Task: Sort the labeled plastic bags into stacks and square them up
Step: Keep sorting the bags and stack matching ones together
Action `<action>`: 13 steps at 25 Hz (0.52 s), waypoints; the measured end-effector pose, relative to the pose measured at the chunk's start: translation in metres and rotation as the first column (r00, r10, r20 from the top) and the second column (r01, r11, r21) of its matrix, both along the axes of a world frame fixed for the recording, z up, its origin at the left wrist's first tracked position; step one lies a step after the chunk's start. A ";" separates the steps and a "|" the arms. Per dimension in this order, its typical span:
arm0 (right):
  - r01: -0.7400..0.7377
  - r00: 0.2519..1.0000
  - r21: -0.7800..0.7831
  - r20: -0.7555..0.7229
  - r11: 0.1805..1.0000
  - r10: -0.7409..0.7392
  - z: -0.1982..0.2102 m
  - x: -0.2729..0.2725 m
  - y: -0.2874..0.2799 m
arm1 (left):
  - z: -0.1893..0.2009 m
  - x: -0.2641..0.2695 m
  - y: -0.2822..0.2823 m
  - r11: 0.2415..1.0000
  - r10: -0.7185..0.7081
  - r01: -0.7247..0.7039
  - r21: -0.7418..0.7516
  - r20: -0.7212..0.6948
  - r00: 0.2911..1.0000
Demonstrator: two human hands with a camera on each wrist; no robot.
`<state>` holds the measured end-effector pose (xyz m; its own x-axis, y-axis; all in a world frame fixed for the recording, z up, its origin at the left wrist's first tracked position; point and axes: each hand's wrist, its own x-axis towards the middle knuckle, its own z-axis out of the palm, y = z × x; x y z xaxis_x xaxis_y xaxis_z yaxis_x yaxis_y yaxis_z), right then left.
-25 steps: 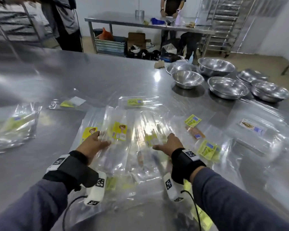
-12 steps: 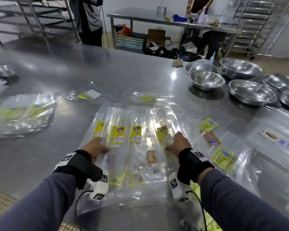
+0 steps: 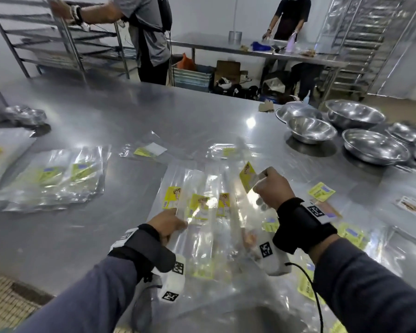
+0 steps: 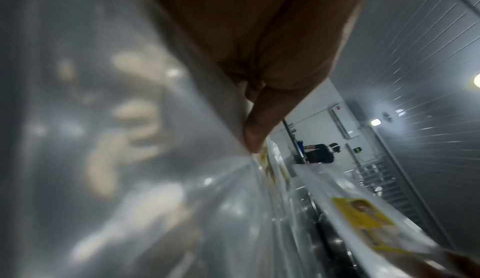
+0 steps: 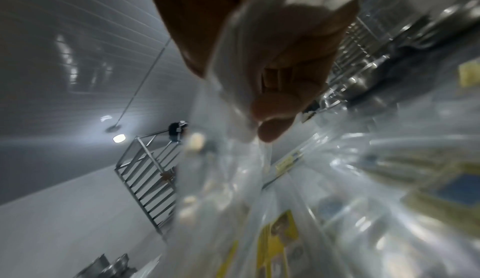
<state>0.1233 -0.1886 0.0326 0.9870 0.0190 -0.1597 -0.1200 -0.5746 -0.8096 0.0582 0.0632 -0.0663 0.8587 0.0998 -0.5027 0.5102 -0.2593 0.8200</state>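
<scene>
Table [image 3: 106, 111], centre frame: three yellow-labelled bags [image 3: 198, 207] fanned flat, with the left hand [image 3: 168, 223] pinching their left edge. One bag [image 3: 246, 176] raised, clamped in the right hand [image 3: 271, 188]. Left of frame: one loose stack [image 3: 55, 174]. Only the right wrist view shows the fingers [image 5: 306, 41] curled round plastic.

Right hand [image 3: 271, 189] has lifted one bag [image 3: 247, 176] (yellow-labelled), apparently pinched.

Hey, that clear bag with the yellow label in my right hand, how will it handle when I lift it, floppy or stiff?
Probably floppy: the held bag bends over at the right hand and sags onto the other bags. Likely slippery, since the glossy film glares. Seemingly light: one hand's pinch holds it up.
</scene>
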 end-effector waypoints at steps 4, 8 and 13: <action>0.108 0.993 0.032 -0.052 0.994 -0.106 -0.028 0.001 0.034 | 0.029 0.004 0.050 0.970 0.084 -0.049 -0.239 0.139 0.987; 0.064 0.979 -0.381 -0.153 0.922 -0.132 -0.069 0.002 0.058 | 0.035 0.006 0.106 0.959 0.179 -0.125 -0.256 0.198 0.964; 0.137 0.942 -0.505 -0.199 0.852 -0.270 -0.085 0.005 0.084 | 0.008 0.000 0.144 0.954 0.238 -0.211 -0.213 0.109 0.965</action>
